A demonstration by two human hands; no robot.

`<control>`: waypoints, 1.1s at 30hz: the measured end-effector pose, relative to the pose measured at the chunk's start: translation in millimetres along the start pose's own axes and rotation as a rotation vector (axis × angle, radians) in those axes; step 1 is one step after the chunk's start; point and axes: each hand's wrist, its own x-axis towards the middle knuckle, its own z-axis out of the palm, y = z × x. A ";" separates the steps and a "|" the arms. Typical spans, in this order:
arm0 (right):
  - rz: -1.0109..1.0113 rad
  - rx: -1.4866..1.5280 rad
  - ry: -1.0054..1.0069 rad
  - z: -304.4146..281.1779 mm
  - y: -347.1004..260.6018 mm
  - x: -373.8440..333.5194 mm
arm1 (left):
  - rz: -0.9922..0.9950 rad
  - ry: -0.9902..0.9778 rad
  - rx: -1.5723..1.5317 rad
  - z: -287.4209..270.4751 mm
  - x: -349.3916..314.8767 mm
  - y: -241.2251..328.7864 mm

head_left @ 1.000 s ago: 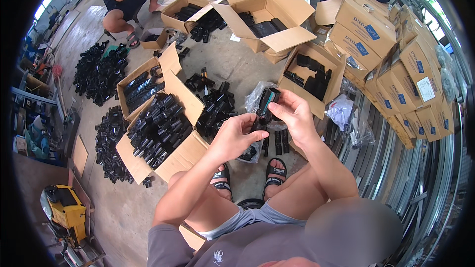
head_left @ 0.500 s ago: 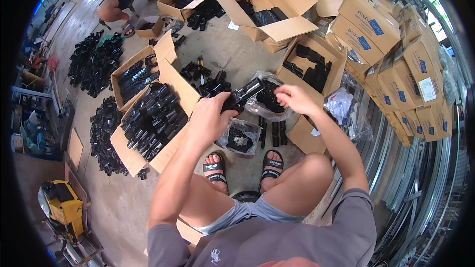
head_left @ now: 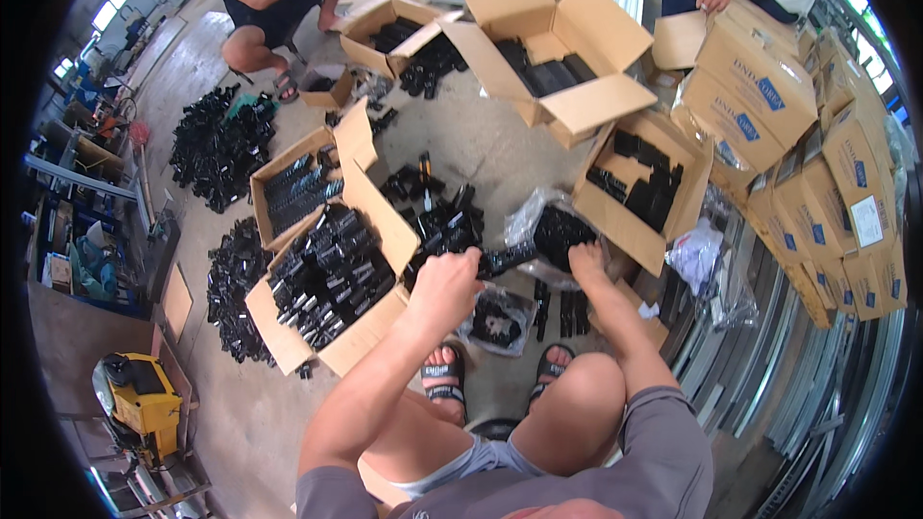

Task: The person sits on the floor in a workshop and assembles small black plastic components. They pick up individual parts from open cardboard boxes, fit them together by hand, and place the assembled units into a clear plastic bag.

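Note:
My left hand [head_left: 445, 285] is wrapped round a black, tube-like plastic part [head_left: 507, 259], which points right toward an open clear plastic bag [head_left: 522, 221]. Small black pieces [head_left: 562, 234] fill that bag. At its near right edge, my right hand [head_left: 586, 259] reaches down with fingers curled and fingertips among the pieces; what they grip, if anything, is hidden. Below the bag, a smaller box lined with plastic [head_left: 525, 339] holds more small black pieces. Left of my left hand stands an open cardboard box [head_left: 377, 312] full of glossy black parts.
Black parts lie in heaps [head_left: 223, 147] on the floor at left. More open cartons [head_left: 601, 34] stand ahead, and stacked closed cartons [head_left: 750, 86] rise at right beside long metal profiles [head_left: 760, 365]. Two people sit at the far side. A yellow machine [head_left: 144, 404] is at lower left.
My right hand has left the area by the black part's end and dropped to the bag. My left hand has lowered, still holding the part. The whole view has shifted somewhat.

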 end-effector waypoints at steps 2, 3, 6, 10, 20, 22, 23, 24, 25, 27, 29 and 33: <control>0.018 0.014 -0.003 -4.0 -0.4 0.5 | -0.001 0.006 -0.005 -1.2 -0.3 -0.3; 0.029 0.032 0.008 -8.7 -0.2 -0.3 | 0.001 0.009 -0.005 -1.9 -0.1 -0.2; 0.061 0.091 0.033 -17.8 2.1 -4.9 | -0.005 -0.007 -0.008 -1.4 0.5 0.1; 0.145 0.606 0.285 -38.5 1.5 -15.4 | -0.041 0.002 -0.018 -7.3 -1.9 -0.8; -0.412 0.957 0.818 -305.8 -28.1 -176.0 | 0.040 0.108 -0.041 -10.0 -5.5 11.7; -0.643 0.702 0.858 -305.0 -42.4 -176.7 | 0.055 0.106 -0.023 -9.8 -9.9 16.4; -0.700 0.588 0.900 -305.6 -48.6 -176.8 | 0.058 0.105 -0.010 -10.6 -12.6 17.6; -0.717 0.520 0.914 -305.1 -53.1 -178.1 | 0.076 0.122 -0.012 -12.3 -14.9 18.6; -0.735 0.451 0.927 -305.0 -56.0 -179.4 | 0.094 0.140 -0.014 -14.8 -16.2 19.8; -0.757 0.392 0.928 -302.2 -61.4 -181.3 | 0.102 0.164 -0.023 -16.8 -21.3 21.6; -0.761 0.367 0.922 -300.3 -66.2 -183.2 | 0.093 0.181 -0.033 -19.9 -24.0 23.4; -0.713 0.418 0.886 -297.5 -71.3 -188.8 | 0.115 0.197 -0.048 -22.1 -31.8 21.5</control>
